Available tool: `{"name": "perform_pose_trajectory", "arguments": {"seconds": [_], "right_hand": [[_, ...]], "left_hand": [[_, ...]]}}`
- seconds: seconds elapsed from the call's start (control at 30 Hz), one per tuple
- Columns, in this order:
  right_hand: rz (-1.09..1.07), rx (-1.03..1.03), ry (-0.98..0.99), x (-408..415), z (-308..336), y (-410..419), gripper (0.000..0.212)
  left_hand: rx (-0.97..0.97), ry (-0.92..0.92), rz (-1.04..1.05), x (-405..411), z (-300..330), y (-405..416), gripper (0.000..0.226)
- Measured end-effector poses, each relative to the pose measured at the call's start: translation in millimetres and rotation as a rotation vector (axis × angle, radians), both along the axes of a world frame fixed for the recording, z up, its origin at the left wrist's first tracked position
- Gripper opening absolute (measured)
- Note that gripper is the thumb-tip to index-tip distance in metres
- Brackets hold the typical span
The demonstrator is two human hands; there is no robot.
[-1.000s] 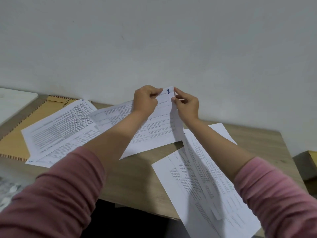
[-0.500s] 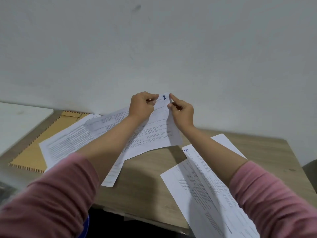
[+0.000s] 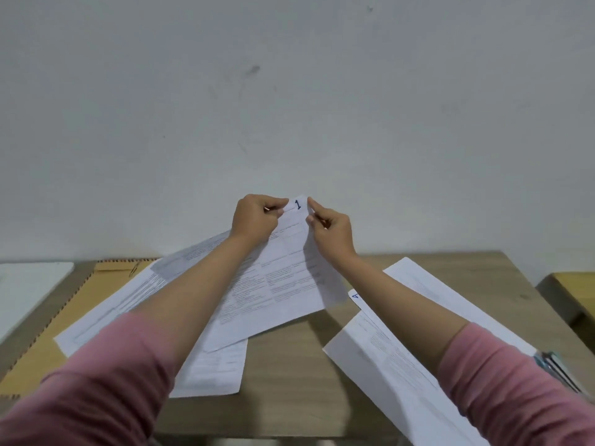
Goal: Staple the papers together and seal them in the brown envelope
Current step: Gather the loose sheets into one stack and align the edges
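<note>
A printed sheet marked "1" [image 3: 283, 281] is lifted off the table by its far corner. My left hand [image 3: 256, 220] pinches that corner from the left, and my right hand [image 3: 331, 230] pinches it from the right. More printed sheets [image 3: 128, 304] lie under and to the left of it, partly over the brown envelope [image 3: 48, 336] with striped edges at the left. Two other sheets [image 3: 396, 375] lie at the right, one marked "4" at its corner. No stapler is in sight.
The wooden table [image 3: 289, 381] stands against a pale wall. A white surface [image 3: 29, 284] sits at the far left, a yellowish surface [image 3: 576, 291] at the far right. A blue-grey object [image 3: 557, 368] pokes out by my right sleeve.
Both hands kept their pinch on the "1" sheet's corner and raised it a little higher. The view tipped, showing more of the table's near side and right edge.
</note>
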State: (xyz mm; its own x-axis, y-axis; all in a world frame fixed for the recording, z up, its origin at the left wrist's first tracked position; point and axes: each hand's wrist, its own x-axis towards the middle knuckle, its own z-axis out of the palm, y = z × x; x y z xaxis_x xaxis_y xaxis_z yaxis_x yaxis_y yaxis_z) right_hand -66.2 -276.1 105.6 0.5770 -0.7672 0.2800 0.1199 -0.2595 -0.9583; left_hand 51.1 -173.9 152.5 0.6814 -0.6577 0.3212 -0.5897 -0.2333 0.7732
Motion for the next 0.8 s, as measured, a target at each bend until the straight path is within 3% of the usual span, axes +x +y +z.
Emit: {"name": "perform_pose_trajectory", "arguments": {"seconds": [0.2,0.37,0.6,0.73,0.8], "right_hand": [[-0.178,0.097,0.046,-27,-11,29,0.035],[-0.403,0.2,0.155,-86,-57,66,0.034],[-0.828,0.182,0.432,-185,-119,93,0.032],[-1.183,0.262,0.703,-239,-142,87,0.04],[-1.209,0.37,0.724,-260,-148,81,0.047]], "left_hand": [[0.184,-0.077,-0.232,-2,0,2,0.021],[0.272,0.048,-0.433,-51,-47,0,0.02],[0.376,0.133,-0.646,-112,-118,-10,0.022],[0.4,0.128,-0.708,-127,-142,-23,0.023],[0.405,0.132,-0.714,-132,-149,-28,0.024]]}}
